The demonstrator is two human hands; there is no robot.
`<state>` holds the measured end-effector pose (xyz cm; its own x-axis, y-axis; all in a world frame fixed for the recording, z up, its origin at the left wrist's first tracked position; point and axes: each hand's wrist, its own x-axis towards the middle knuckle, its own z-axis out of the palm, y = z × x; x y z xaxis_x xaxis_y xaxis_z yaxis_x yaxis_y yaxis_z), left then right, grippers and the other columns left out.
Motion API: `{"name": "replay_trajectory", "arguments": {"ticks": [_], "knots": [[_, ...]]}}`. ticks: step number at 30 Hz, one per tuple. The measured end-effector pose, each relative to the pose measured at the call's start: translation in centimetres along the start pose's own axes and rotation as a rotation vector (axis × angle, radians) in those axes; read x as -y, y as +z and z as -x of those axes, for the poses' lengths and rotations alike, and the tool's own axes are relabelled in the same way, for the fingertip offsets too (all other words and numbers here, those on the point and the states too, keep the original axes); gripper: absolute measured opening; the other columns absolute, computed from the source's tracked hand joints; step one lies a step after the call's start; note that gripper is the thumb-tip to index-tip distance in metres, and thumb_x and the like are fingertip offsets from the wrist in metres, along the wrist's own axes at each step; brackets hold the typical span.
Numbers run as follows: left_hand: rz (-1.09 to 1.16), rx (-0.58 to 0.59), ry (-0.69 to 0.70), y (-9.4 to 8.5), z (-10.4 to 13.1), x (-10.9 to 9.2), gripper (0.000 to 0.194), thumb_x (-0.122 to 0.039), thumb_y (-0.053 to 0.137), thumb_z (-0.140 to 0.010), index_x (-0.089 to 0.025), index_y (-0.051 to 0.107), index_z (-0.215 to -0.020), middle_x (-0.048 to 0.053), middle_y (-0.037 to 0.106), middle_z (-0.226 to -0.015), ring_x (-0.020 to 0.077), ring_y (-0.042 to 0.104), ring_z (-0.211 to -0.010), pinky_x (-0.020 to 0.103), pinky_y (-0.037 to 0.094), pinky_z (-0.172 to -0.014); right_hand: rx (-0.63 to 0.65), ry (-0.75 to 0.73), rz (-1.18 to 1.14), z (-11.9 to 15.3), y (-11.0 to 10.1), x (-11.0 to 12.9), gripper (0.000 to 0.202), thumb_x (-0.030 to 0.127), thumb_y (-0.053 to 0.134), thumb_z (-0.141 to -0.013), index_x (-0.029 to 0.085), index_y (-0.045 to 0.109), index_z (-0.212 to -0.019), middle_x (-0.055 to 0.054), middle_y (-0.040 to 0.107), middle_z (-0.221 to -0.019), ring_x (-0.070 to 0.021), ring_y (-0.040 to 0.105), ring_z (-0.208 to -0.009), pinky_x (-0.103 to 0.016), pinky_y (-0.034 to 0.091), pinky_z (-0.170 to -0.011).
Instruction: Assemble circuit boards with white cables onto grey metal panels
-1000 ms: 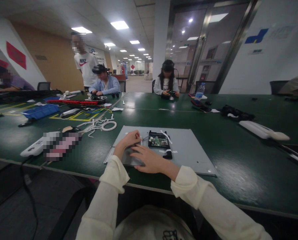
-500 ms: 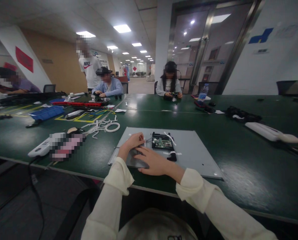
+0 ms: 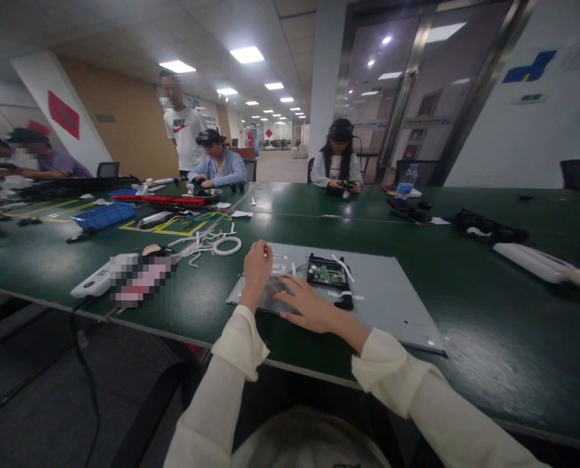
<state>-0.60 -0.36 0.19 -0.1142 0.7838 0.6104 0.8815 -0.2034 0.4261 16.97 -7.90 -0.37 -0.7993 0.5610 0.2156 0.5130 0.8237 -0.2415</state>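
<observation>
Curls the left hand [image 3: 258, 268] into a bunched grip, with any contents too hidden to tell, over the far-left corner of the panel [image 3: 387, 292] on the desk [image 3: 436, 242]. Spreads the right hand [image 3: 310, 307], grasping nothing visible, just beside the board [image 3: 326, 272].

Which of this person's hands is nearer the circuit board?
The right hand, fingers spread over the grey panel; the left hand, fingers curled, is farther from the circuit board.
</observation>
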Motion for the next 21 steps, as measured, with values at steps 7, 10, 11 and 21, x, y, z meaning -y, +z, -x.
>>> {"name": "replay_trajectory", "arguments": {"ticks": [7,10,11,21], "knots": [[-0.103,0.033,0.001,-0.5,0.2,-0.7,0.015,-0.024,0.037,-0.090,-0.019,0.051,-0.089,0.006,0.057,-0.088,0.0168,0.056,-0.083,0.026,0.039,-0.073,-0.077,0.247,0.073,-0.5,0.1,-6.1,0.046,0.041,0.039,-0.089,0.022,0.044,-0.130,-0.010,0.018,-0.146,-0.0278,0.008,-0.136,-0.051,0.017,-0.107],[-0.096,0.053,0.015,-0.3,0.3,-0.6,0.015,-0.024,0.037,-0.090,-0.018,0.051,-0.090,0.006,0.057,-0.090,0.0168,0.056,-0.082,0.026,0.039,-0.071,-0.098,0.387,0.129,0.0,-0.2,-9.4,0.047,0.044,0.038,-0.089,0.023,0.044,-0.130,-0.010,0.020,-0.146,-0.0299,0.009,-0.135,-0.054,0.019,-0.105],[-0.091,0.056,0.019,-0.3,0.3,-0.6,0.015,-0.024,0.037,-0.090,-0.018,0.050,-0.091,0.006,0.057,-0.091,0.0167,0.055,-0.082,0.026,0.039,-0.071,-0.100,0.435,0.149,0.2,-0.4,-10.4,0.048,0.045,0.037,-0.089,0.023,0.044,-0.130,-0.010,0.020,-0.146,-0.0305,0.010,-0.135,-0.055,0.020,-0.104],[-0.062,0.119,0.057,0.4,0.4,-0.3,0.010,-0.021,0.041,-0.087,-0.018,0.049,-0.092,0.005,0.056,-0.091,0.0157,0.055,-0.080,0.026,0.039,-0.069,-0.135,0.899,0.330,5.0,-2.7,-19.2,0.051,0.046,0.034,-0.088,0.021,0.040,-0.132,-0.013,0.025,-0.143,-0.0324,0.017,-0.133,-0.050,0.024,-0.102]]}}
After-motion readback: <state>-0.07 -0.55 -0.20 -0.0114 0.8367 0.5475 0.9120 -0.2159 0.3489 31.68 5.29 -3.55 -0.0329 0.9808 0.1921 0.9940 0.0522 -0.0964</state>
